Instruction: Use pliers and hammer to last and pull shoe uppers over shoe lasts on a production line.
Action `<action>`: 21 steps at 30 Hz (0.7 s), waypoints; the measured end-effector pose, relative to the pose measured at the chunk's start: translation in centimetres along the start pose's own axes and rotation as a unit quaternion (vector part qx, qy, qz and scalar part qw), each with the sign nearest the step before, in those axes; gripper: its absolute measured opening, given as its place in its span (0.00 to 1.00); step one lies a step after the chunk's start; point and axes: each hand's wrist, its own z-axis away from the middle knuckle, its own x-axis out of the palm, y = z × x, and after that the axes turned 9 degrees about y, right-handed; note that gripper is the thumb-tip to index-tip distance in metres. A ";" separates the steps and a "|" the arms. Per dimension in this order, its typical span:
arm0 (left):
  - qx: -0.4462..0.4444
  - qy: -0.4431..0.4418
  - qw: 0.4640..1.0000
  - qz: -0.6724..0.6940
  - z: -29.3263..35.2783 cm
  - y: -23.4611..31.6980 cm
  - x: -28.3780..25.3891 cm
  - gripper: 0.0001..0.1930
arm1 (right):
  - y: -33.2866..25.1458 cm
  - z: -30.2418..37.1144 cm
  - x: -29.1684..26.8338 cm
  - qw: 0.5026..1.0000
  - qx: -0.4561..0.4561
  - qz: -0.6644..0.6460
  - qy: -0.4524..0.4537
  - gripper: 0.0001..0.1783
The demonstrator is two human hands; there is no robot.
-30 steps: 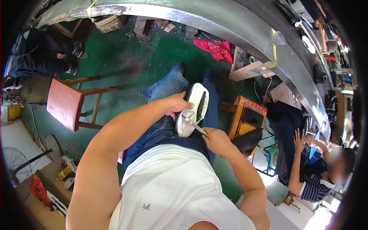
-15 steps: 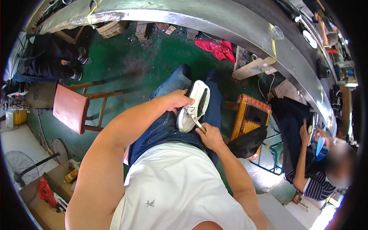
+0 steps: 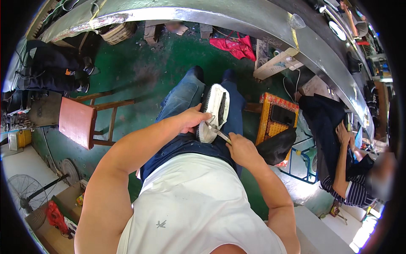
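Observation:
A white shoe upper [image 3: 216, 98] with a dark slot down its middle and a dark ridged edge rests on my lap. Its nearer, rounded end lies close to my waist. My left hand [image 3: 191, 120] grips its left edge, thumb on top and the other fingers partly hidden beneath. In my right hand [image 3: 244, 150] are metal pliers [image 3: 220, 134], held by the handles. Their tip meets the white material near my left thumb; whether the jaws pinch it is too small to make out.
A stool with a pink seat [image 3: 77, 122] stands to the left. To the right, a patterned orange stool [image 3: 264, 131] bears a phone [image 3: 282, 116] and a dark shoe-like piece [image 3: 277, 146]. A metal-edged bench [image 3: 182, 15] curves across the front. A co-worker [image 3: 340, 169] sits at far right.
My right hand and the pliers have shifted slightly right, and the handles slant more sideways. The shoe upper stays in my left hand. The co-worker's hands have come closer together.

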 end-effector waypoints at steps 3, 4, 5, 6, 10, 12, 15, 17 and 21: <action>0.009 -0.007 1.000 -0.008 -0.5 -0.3 -0.4 0.37 | -0.4 -0.6 0.0 0.988 -0.092 0.095 0.075 0.12; 0.006 -0.014 1.000 0.004 -0.9 -0.6 -0.6 0.36 | -0.6 -1.1 -0.2 0.975 -0.133 0.142 0.108 0.12; 0.003 -0.022 1.000 0.015 -1.3 -0.9 -0.9 0.36 | -0.8 -1.5 -0.4 0.974 -0.136 0.143 0.107 0.12; 0.003 -0.022 1.000 0.016 -1.2 -0.8 -0.8 0.36 | -1.1 -1.8 -1.0 0.974 -0.134 0.168 0.072 0.11; 0.005 -0.016 1.000 0.011 -1.4 -0.8 -1.2 0.35 | 0.0 -2.9 -0.7 0.988 -0.112 0.102 -0.002 0.10; 0.009 -0.014 1.000 0.000 -1.3 -0.4 -1.2 0.35 | 1.0 -3.0 0.9 0.994 -0.096 0.051 0.030 0.10; 0.008 0.005 1.000 -0.021 -0.3 0.6 -0.1 0.39 | 2.4 -1.0 1.8 0.995 -0.068 -0.021 0.063 0.10; 0.009 0.096 0.994 -0.043 0.4 0.2 1.2 0.48 | 2.8 -0.7 1.6 0.995 -0.057 -0.041 0.065 0.11; 0.016 -0.032 0.998 0.059 1.8 -1.0 0.6 0.57 | 3.1 0.1 1.6 0.998 0.012 -0.056 -0.001 0.11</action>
